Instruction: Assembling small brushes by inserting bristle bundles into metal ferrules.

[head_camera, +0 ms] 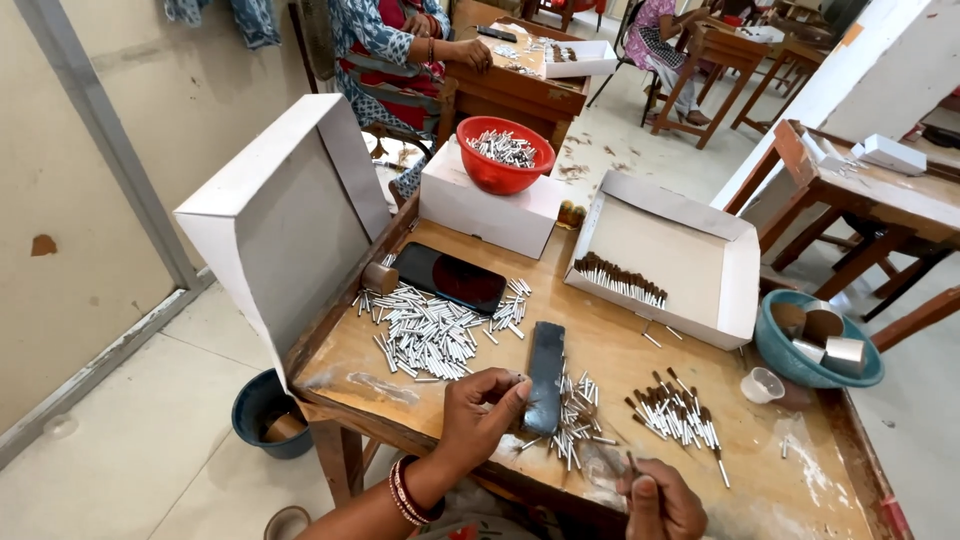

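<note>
My right hand (660,500) pinches a thin stick (632,463) upright at the table's near edge, my left hand (480,408), just ahead to its left, pinches a small tube (521,380), the loose tubes (430,335) lying beyond.

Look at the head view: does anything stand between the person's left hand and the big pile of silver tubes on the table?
Nothing visible does. The left hand sits just below the pile of silver tubes, with only bare table between; the dark block lies off to one side.

Worn wooden table (760,480); shiny metal tubes (425,335), glossy red plastic bowl (495,172)
</note>
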